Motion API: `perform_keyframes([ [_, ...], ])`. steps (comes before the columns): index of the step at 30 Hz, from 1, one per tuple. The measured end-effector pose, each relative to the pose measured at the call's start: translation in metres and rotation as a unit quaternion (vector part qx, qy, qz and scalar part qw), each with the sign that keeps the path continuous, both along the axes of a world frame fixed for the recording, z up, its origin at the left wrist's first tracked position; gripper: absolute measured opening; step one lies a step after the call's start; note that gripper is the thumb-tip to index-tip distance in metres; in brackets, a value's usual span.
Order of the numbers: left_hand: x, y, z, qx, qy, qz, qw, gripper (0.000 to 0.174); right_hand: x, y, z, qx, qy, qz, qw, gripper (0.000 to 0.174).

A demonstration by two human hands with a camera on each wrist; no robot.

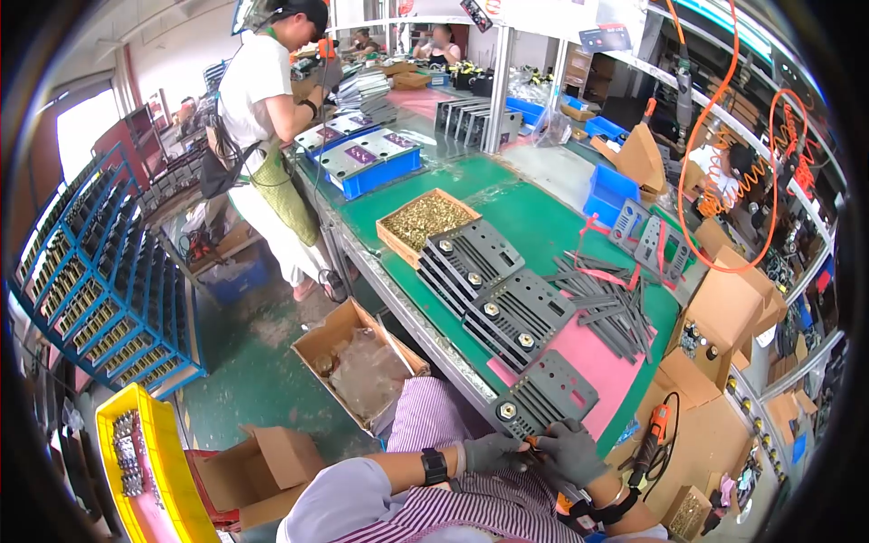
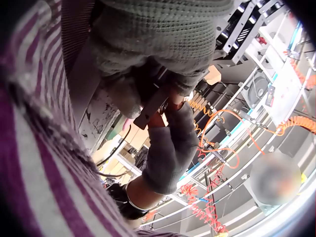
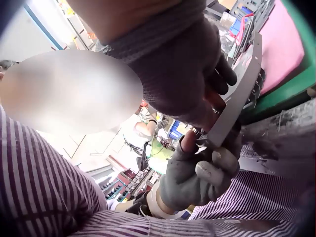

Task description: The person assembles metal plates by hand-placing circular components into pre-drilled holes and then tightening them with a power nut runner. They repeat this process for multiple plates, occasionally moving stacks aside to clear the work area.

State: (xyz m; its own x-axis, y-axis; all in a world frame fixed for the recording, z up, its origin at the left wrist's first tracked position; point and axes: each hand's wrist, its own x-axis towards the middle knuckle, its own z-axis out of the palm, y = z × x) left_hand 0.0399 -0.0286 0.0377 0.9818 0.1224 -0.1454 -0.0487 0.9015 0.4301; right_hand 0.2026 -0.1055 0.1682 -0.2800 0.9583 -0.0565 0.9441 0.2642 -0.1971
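Note:
A grey slotted metal panel [image 1: 550, 391] with a brass-coloured nut at one corner lies at the near end of the bench, tilted towards the body. My left hand [image 1: 496, 452], in a grey glove with bare fingertips, grips its near end; in the right wrist view curled fingers of the left hand [image 3: 200, 177] wrap the end of the grey panel [image 3: 236, 101]. My right hand [image 1: 570, 454], gloved alike, holds the same end from the other side. The left wrist view shows the right hand [image 2: 170, 145] pinching the panel's edge [image 2: 150, 111].
Several similar slotted panels [image 1: 520, 312] lie overlapped beyond, by a box of small brass parts [image 1: 425, 222]. Loose dark strips [image 1: 611, 303] and a pink sheet [image 1: 620, 366] lie to their right. An orange power tool [image 1: 654, 434] rests at right; a cardboard box [image 1: 362, 366] stands left of the bench.

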Motion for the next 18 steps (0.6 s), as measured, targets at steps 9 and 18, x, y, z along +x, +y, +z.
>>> perform_keyframes([
  [9, -0.001, -0.007, -0.003, -0.046, 0.019, -0.021, 0.999, 0.037, -0.002, -0.009, -0.010, -0.007, 0.022, -0.056, 0.998, 0.028],
  [18, -0.012, 0.007, -0.023, -0.006, 0.105, -0.065, 0.992, 0.055, -0.007, 0.000, -0.026, -0.001, -0.004, -0.079, 0.997, 0.022],
])
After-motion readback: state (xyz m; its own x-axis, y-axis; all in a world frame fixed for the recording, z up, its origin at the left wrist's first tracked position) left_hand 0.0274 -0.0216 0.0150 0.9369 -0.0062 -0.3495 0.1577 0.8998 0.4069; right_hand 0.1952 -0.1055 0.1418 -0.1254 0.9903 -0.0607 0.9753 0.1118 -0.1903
